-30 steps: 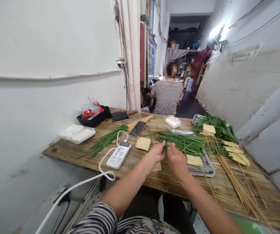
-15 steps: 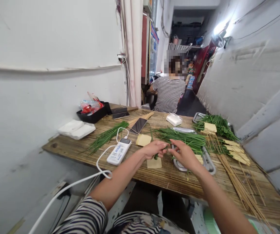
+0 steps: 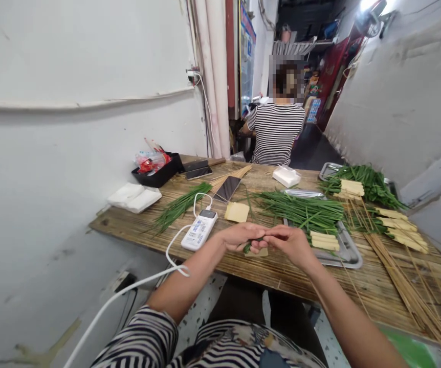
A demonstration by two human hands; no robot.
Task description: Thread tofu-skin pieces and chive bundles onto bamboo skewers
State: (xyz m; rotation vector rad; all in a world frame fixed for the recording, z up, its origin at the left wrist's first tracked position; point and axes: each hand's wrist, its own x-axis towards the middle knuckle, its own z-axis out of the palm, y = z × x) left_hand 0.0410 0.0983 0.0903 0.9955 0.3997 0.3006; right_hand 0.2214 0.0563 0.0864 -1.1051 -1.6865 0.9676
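My left hand point(image 3: 243, 238) is closed around a small bundle of green chives point(image 3: 247, 248), whose dark end pokes out below the fingers. Thumb and fingertips of my right hand point(image 3: 291, 243) pinch together against the left fingers at the bundle; the exact grip is partly hidden. Beneath the hands lies a thin yellowish tofu sheet point(image 3: 257, 253), mostly covered. A stack of such sheets point(image 3: 237, 212) sits just beyond the left hand. To the right, a metal tray point(image 3: 353, 257) holds long chives point(image 3: 301, 208) and pale yellow rolls point(image 3: 324, 241).
Bamboo skewers point(image 3: 399, 278) spread over the table's right side, near skewered yellow rolls point(image 3: 402, 229). A white power bank point(image 3: 197, 232) with a cable, a phone point(image 3: 227, 188), loose chives point(image 3: 184, 204) and napkins point(image 3: 138, 199) lie left. A person point(image 3: 277, 133) sits beyond the table.
My right hand has come in against the left, its fingers now pinched together where they were apart. The camera view has shifted, so the table appears further right.
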